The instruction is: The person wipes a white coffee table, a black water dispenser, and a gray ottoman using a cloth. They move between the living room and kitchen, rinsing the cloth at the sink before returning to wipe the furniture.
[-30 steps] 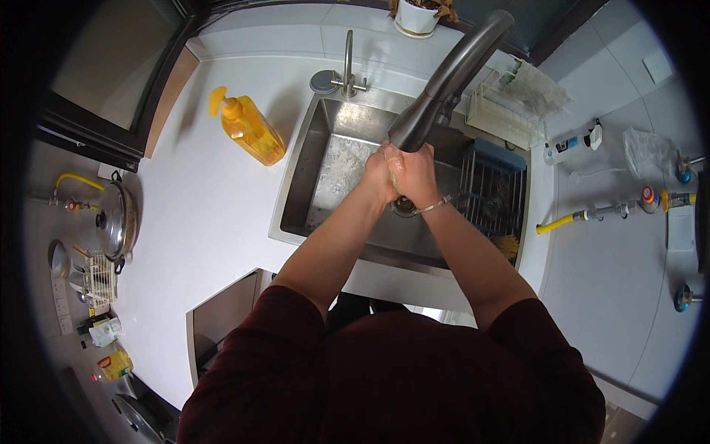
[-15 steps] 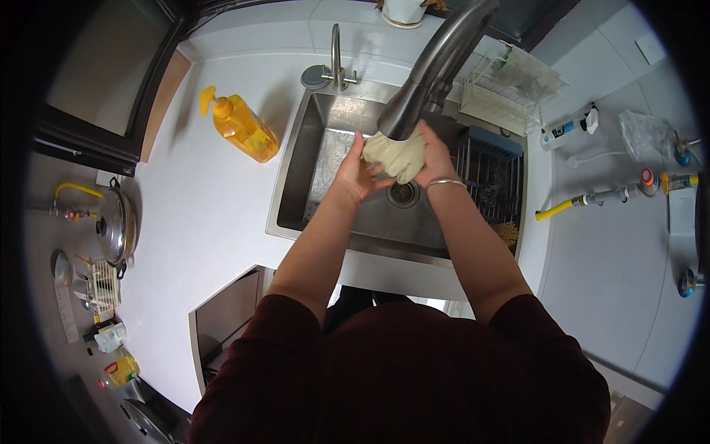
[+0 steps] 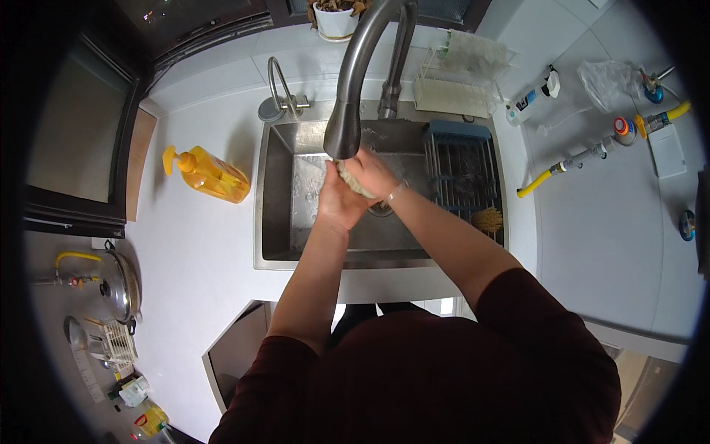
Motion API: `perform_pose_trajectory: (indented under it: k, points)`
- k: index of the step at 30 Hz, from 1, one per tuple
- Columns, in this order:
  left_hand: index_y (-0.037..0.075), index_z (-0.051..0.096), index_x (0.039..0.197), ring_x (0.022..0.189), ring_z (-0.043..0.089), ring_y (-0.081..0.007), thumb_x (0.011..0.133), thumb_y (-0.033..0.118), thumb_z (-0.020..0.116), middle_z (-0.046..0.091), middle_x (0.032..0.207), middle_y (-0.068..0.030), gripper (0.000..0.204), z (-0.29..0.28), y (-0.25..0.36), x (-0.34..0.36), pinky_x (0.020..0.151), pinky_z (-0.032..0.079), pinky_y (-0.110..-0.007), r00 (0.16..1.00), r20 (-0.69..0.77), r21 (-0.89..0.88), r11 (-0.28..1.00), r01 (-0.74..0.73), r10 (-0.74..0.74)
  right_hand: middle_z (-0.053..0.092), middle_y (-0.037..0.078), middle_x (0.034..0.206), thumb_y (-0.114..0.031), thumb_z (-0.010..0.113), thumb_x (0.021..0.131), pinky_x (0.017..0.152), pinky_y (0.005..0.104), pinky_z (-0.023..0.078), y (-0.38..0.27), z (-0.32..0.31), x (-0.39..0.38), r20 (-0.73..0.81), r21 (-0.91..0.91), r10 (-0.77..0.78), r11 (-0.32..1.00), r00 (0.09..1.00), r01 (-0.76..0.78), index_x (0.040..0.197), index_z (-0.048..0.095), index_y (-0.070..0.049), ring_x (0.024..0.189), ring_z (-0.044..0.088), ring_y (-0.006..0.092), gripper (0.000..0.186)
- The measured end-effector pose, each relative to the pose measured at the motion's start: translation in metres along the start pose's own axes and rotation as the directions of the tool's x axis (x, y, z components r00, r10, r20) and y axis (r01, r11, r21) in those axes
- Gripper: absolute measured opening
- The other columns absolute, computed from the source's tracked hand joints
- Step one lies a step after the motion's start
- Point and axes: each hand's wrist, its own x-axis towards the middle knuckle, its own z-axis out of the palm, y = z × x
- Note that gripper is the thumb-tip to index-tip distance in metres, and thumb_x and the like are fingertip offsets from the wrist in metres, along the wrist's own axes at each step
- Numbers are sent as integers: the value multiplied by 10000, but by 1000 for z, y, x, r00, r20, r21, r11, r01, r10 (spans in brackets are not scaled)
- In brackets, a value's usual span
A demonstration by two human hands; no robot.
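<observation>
A cream-coloured bunched cloth (image 3: pixel 354 182) is squeezed between my two hands, just under the big grey faucet (image 3: pixel 343 126). My left hand (image 3: pixel 341 205) cups it from the left and below, with the fingers partly hidden. From the right and above, my right hand (image 3: pixel 372 175) presses down over it, slightly blurred. Most of the cloth is covered, with only a pale strip showing. Both hands are inside the steel sink (image 3: pixel 277 207), above its drain (image 3: pixel 381 210), which my right wrist partly hides.
A blue-topped metal rack (image 3: pixel 458 159) takes up the sink's right side, with a brush (image 3: pixel 487 220) near it. On the left counter stands a yellow pump bottle (image 3: pixel 211 175). A small tap (image 3: pixel 290 100) and a white wire rack (image 3: pixel 455 92) sit behind. A lidded pan (image 3: pixel 118 287) is far left.
My hands have closed together around the cloth, which was spread wider and more visible before. The view has shifted, so the faucet and sink appear farther left.
</observation>
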Motion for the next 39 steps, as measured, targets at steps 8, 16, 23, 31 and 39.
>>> perform_pose_trajectory:
  k: [8,16,23,31,39]
  points:
    - [112,533,1220,1153,525,-314,877,505,570,567,1233,-114,522,-41,13,22,996,386,-520,989,-145,-100,995,-19,4,671,134,982,-312,479,928,861,350,461,48,-44,12,-229,96,-17,995,973,40,1043,631,-8,959,627,281,358]
    - [99,622,997,1021,591,-338,917,521,474,633,1062,-124,455,-34,25,16,901,467,-519,996,88,-277,961,27,-2,612,52,1161,-369,520,943,998,311,355,53,-91,69,-305,160,-9,985,952,60,1217,583,-42,1108,531,162,431]
    - [146,592,1146,857,622,-233,949,207,464,639,1012,-104,242,-36,-25,46,705,526,-387,882,-417,24,973,-232,220,274,129,1493,-331,412,996,1085,395,283,-4,19,-66,92,445,-97,894,991,46,1442,290,-60,1349,315,288,536]
    - [183,552,1235,1005,582,-226,930,415,524,576,1214,-73,384,8,-2,-21,823,478,-391,953,-302,-78,997,-23,-2,385,193,1424,-216,430,961,1073,406,310,-8,22,-10,58,-77,-344,934,937,348,1303,499,-16,1307,378,328,402]
    - [99,608,865,796,588,-226,876,680,408,638,844,-70,615,-57,0,23,750,492,-402,995,-85,-352,936,13,-46,394,182,1395,-283,423,929,1102,591,149,-14,8,-56,453,-363,-611,538,649,760,1199,494,-21,1350,287,396,383]
